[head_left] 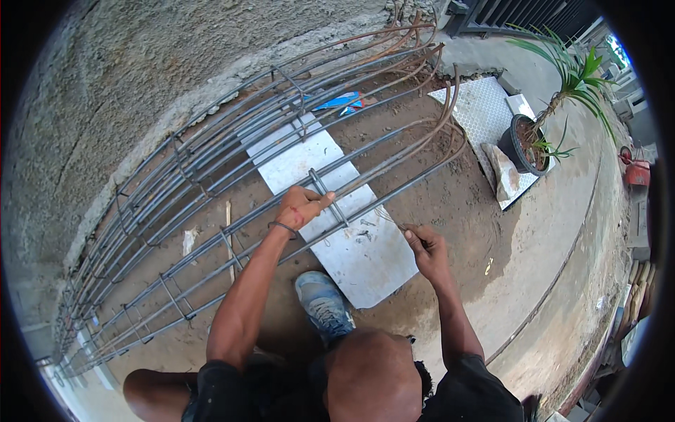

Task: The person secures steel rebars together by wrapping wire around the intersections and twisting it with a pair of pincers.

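A long rebar cage [402, 193] lies slantwise in front of me, its bars bent into hooks at the far right end. My left hand [302, 205] is closed on this cage beside a square steel stirrup [339, 212], the thumb stretched along it. To the right, my right hand [427, 250] pinches a thin tie wire [389, 216], which runs toward the nearer bar and the stirrup. A pale flat slab [369, 264] lies under the bars here. The undersides of the left fingers are hidden.
Beyond lies another bundle of rebar cages [232, 126] along a rough concrete wall [140, 77]. A blue wrapper [341, 102] rests on the soil behind them. On the right are a patterned tile [474, 105], a broken stone [500, 172] and a potted plant [517, 148].
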Action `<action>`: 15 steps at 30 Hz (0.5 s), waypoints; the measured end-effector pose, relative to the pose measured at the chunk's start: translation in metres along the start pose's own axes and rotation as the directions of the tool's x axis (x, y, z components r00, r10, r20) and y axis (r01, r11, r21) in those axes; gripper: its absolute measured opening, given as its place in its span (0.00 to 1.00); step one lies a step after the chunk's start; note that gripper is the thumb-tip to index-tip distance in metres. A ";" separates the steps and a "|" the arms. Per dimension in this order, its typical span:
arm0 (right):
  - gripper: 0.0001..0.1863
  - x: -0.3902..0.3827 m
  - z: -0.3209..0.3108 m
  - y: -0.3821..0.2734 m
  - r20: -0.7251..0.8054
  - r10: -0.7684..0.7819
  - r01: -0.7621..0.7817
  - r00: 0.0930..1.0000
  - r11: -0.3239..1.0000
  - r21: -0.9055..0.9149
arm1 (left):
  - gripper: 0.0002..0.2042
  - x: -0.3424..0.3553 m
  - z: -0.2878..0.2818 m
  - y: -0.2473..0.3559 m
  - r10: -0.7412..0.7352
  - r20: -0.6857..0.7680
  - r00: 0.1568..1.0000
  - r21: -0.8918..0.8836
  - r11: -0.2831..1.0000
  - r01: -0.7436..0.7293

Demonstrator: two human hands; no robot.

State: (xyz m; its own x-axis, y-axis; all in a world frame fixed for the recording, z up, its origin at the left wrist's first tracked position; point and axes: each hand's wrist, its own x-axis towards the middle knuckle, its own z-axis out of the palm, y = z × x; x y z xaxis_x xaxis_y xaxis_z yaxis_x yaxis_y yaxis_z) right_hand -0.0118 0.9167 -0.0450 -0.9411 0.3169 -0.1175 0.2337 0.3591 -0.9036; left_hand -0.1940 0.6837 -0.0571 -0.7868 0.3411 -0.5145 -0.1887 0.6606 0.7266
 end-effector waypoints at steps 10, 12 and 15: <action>0.06 0.043 0.017 -0.055 0.119 -0.178 0.212 0.977 0.871 -0.443 | 0.20 -0.005 0.009 -0.002 -0.045 -0.159 0.986 0.034 0.998 0.051; 0.05 0.053 0.025 -0.059 0.230 -0.183 0.284 0.956 0.776 -0.564 | 0.19 -0.004 0.007 -0.001 -0.042 -0.134 0.990 0.015 0.999 0.044; 0.04 0.065 0.045 -0.051 0.264 -0.231 0.347 0.937 0.707 -0.616 | 0.19 -0.006 0.006 0.007 -0.078 -0.168 0.983 -0.173 0.984 0.049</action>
State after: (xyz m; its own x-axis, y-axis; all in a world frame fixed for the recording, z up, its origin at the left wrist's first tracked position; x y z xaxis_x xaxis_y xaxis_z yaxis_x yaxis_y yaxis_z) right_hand -0.0961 0.8790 -0.0249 -0.9998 -0.0175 -0.0104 -0.0114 0.9045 -0.4262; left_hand -0.1869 0.6904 -0.0518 -0.8571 0.1712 -0.4859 -0.3258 0.5505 0.7686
